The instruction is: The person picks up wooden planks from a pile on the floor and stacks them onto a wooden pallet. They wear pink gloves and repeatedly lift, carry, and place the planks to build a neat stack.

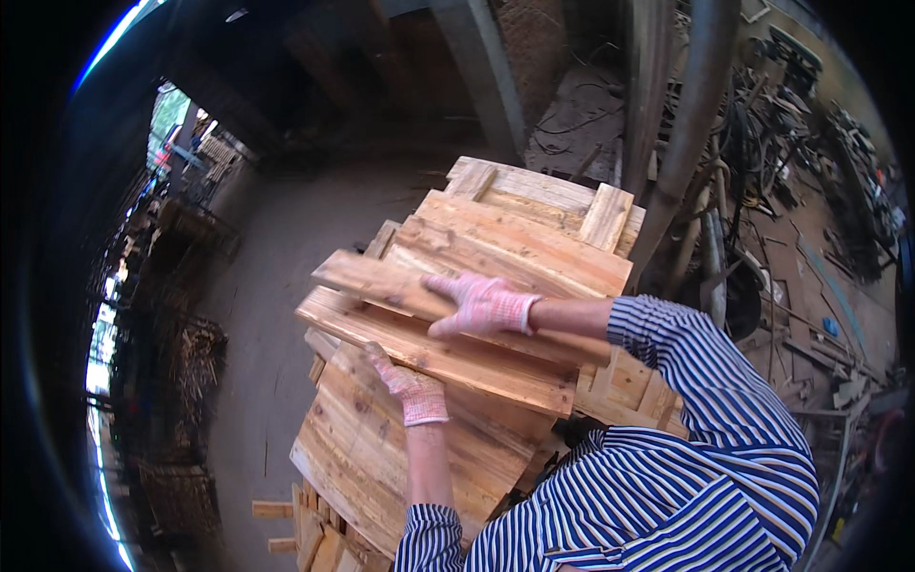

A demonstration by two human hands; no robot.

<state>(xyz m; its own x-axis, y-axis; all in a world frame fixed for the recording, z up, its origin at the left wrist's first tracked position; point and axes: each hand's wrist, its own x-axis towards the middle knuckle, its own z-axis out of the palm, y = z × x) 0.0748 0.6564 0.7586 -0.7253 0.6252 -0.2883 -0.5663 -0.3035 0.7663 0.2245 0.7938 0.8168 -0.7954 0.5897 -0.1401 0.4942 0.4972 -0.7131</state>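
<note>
Two wooden boards lie side by side across the middle of a stack of planks, one partly over the other. My right hand [484, 305], in a pink and white knit glove, grips the farther board [367, 278] from above with its thumb apart from its fingers; this board is slightly blurred. The nearer board [477, 364] has its long edge toward me. My gloved left hand [412, 389] holds that edge near its left part, with some fingers hidden. Beneath both boards are joined plank panels [548, 250].
Another plank panel [367, 443] slopes below the left forearm. Short wood pieces [310, 524] are piled at the lower left. Metal posts [681, 143] stand behind the stack to the right, beside a cluttered heap of scrap [762, 124]. Concrete floor [272, 286] stretches along the left.
</note>
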